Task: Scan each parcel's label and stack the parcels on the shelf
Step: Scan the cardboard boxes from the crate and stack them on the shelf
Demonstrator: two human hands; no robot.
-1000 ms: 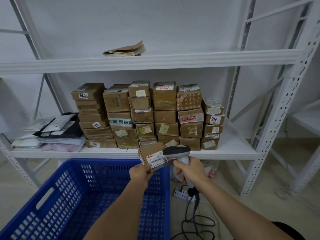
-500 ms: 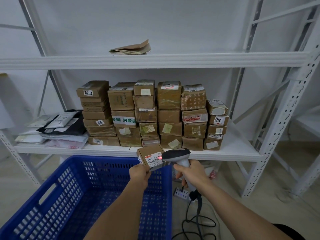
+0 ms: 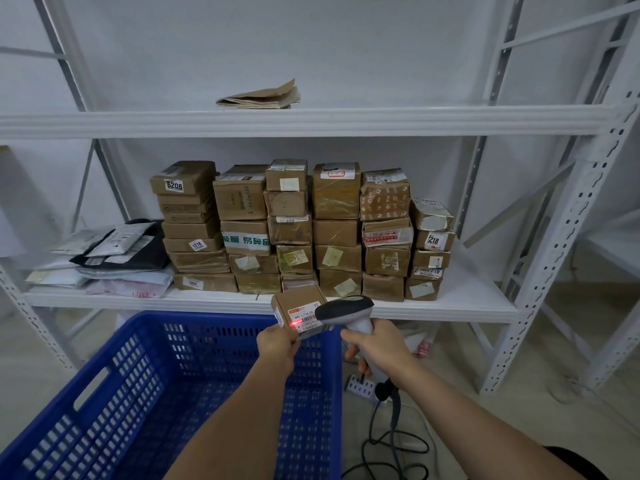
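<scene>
Just in front of the shelf (image 3: 450, 308), over the far right corner of a blue crate (image 3: 145, 386), the left hand (image 3: 277, 346) grips a small brown parcel (image 3: 297, 304) from below, fingers curled round its lower edge. The parcel's label (image 3: 304, 318) faces the camera, and a red dot glows on its lower left part. The right hand (image 3: 375, 344) is wrapped round the handle of a scanner (image 3: 346, 311) — its dark head sits just right of the parcel, partly over the label, nose pointing left at it. A black cable (image 3: 391, 441) runs from the handle down to the floor, where it lies in loops.

On the shelf behind, brown boxes (image 3: 336, 230) stand stacked in six columns, touching side by side; the right column is the lowest. Left of them lies a flat pile of mailers (image 3: 110, 258), white and black. On the upper shelf (image 3: 311, 121) rests a folded brown paper envelope (image 3: 263, 97). A white power strip (image 3: 360, 388) lies on the floor below the right hand — near the crate's right wall.
</scene>
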